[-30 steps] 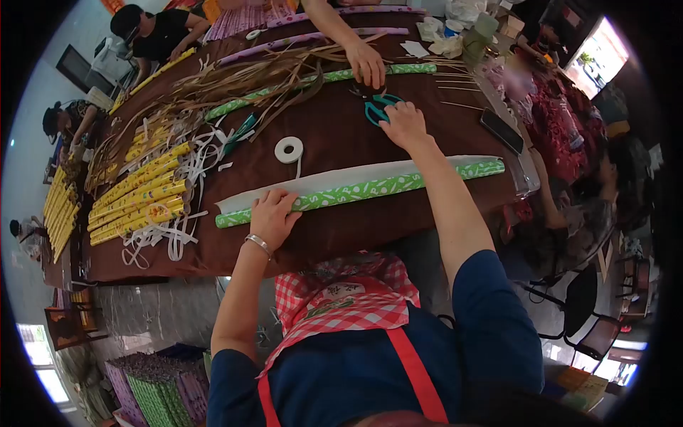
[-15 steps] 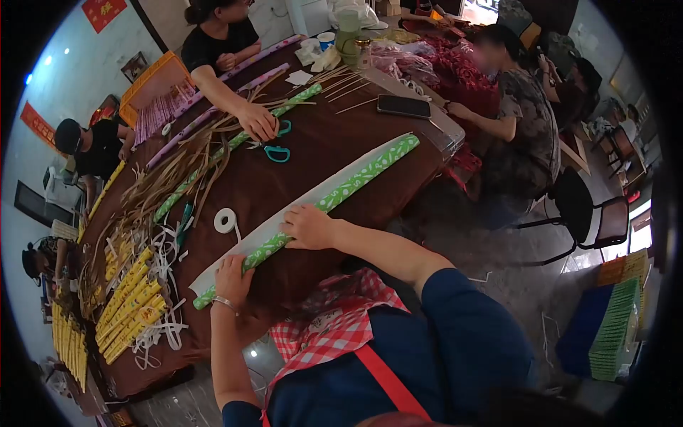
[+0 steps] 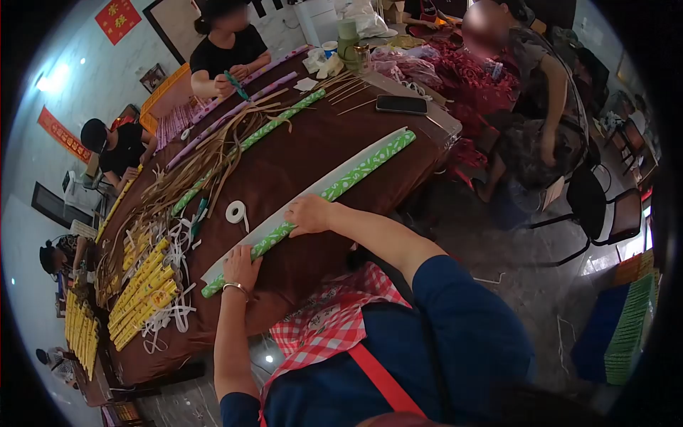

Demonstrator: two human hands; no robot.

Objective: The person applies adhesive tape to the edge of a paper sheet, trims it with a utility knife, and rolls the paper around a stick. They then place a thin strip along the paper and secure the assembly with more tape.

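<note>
Table (image 3: 288, 279) edge near roll (image 3: 366, 168), cloth (image 3: 306, 158) beyond; left hand (image 3: 242, 266), right hand (image 3: 310, 215) atop roll, fingers bent, I can't tell grip.

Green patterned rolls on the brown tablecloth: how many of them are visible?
2. The near roll lies under the left hand and right hand; the far roll, across the brown tablecloth, is partly covered by brown strips. More could be hidden under those strips.

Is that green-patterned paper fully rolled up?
No, only partly: the green-patterned paper is rolled on the near side, while a white flap lies spread along its far side.
</note>
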